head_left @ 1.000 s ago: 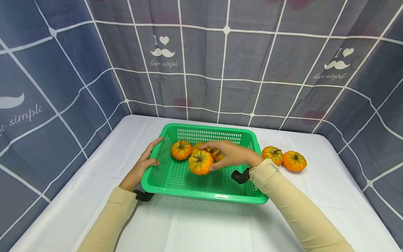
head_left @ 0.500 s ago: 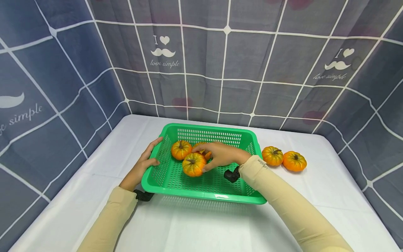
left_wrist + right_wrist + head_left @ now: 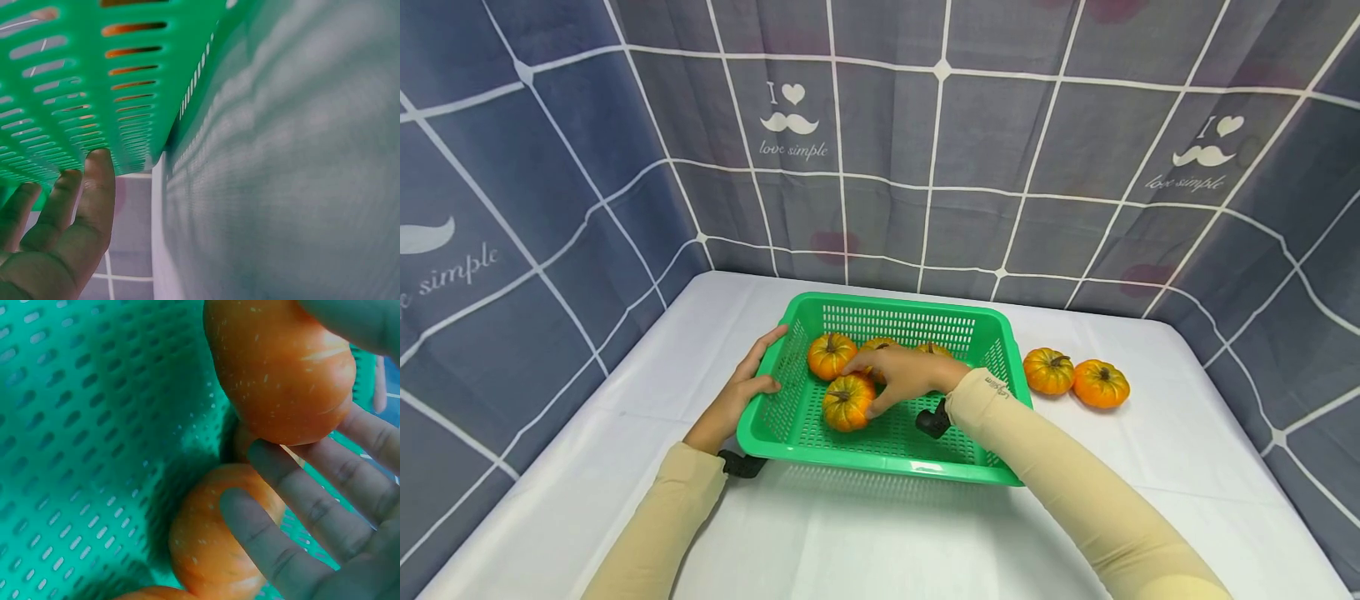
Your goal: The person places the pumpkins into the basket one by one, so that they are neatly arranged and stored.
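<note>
My right hand (image 3: 910, 372) grips a small orange pumpkin (image 3: 846, 405) between thumb and fingers, low inside the green plastic basket (image 3: 880, 463). In the right wrist view this pumpkin (image 3: 281, 375) sits between the thumb and fingertips, above other pumpkins in the basket. My left hand (image 3: 730, 402) holds the basket's left side, thumb over the rim; in the left wrist view its fingers (image 3: 97, 187) touch the slotted wall from outside. One pumpkin (image 3: 831, 357) lies at the basket's back left. Two more, a middle pumpkin (image 3: 877, 343) and a right-hand pumpkin (image 3: 935, 348), are partly hidden behind my right hand.
Two pumpkins, a nearer-to-basket pumpkin (image 3: 1048, 372) and an outer pumpkin (image 3: 1101, 384), lie side by side on the white-covered table (image 3: 880, 542), right of the basket. A grey-blue checked curtain (image 3: 887, 150) hangs behind and along both sides.
My right hand has moved left and slightly toward me with the pumpkin, lowering it into the basket beside the back-left one. The left hand stays on the rim.
</note>
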The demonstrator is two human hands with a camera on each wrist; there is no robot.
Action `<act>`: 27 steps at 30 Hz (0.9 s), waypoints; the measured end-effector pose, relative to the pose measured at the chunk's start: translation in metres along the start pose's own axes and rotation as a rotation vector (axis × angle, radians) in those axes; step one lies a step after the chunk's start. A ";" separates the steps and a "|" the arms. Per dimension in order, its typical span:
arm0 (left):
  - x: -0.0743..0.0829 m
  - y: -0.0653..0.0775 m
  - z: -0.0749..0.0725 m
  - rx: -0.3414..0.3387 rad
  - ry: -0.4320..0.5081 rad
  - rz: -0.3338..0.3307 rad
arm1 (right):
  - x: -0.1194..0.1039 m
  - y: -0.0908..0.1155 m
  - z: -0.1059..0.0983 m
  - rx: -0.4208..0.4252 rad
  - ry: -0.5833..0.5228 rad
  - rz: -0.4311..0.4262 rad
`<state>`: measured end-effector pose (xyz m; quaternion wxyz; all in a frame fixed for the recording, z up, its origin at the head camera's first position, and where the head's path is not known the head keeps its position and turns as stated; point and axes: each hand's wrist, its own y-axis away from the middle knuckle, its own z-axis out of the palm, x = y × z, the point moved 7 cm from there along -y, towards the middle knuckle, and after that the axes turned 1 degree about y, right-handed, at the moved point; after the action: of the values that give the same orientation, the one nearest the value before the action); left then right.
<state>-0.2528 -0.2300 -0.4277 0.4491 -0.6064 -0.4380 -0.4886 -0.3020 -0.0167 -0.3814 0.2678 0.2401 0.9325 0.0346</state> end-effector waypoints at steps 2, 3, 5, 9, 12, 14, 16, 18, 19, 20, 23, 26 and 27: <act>0.000 0.000 0.000 0.001 -0.001 0.000 | -0.001 -0.003 0.002 -0.011 0.009 -0.002; 0.000 0.000 0.000 0.000 -0.001 0.000 | -0.001 -0.005 0.004 -0.018 0.011 0.000; -0.001 0.000 0.000 0.001 -0.004 -0.004 | -0.001 -0.008 0.006 -0.032 0.014 0.008; -0.003 -0.001 0.000 0.004 -0.018 -0.012 | 0.000 -0.012 0.010 -0.032 0.009 0.028; -0.003 -0.001 -0.001 0.008 -0.027 -0.009 | -0.001 -0.015 0.011 -0.027 0.001 0.042; -0.002 -0.001 -0.001 0.006 -0.027 -0.003 | -0.002 -0.016 0.012 -0.028 -0.012 0.047; -0.001 -0.001 0.000 0.001 -0.017 0.001 | -0.003 -0.018 0.013 -0.031 -0.028 0.052; 0.000 -0.001 0.000 -0.001 -0.010 0.002 | -0.004 -0.020 0.014 -0.034 -0.039 0.060; 0.000 -0.001 0.001 -0.002 -0.005 0.003 | -0.004 -0.022 0.015 -0.037 -0.040 0.064; 0.001 -0.001 0.001 -0.002 -0.002 0.003 | -0.005 -0.022 0.016 -0.039 -0.039 0.067; 0.001 -0.001 0.001 0.001 -0.002 0.001 | -0.007 -0.026 0.018 -0.045 -0.028 0.078; 0.000 -0.001 0.000 0.002 -0.007 -0.001 | -0.010 -0.029 0.020 -0.046 -0.015 0.077; 0.001 -0.001 0.001 0.003 -0.008 -0.001 | -0.011 -0.030 0.020 -0.043 -0.008 0.079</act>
<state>-0.2532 -0.2292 -0.4272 0.4478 -0.6074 -0.4408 -0.4860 -0.2965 -0.0493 -0.3990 0.2752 0.2712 0.9201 0.0643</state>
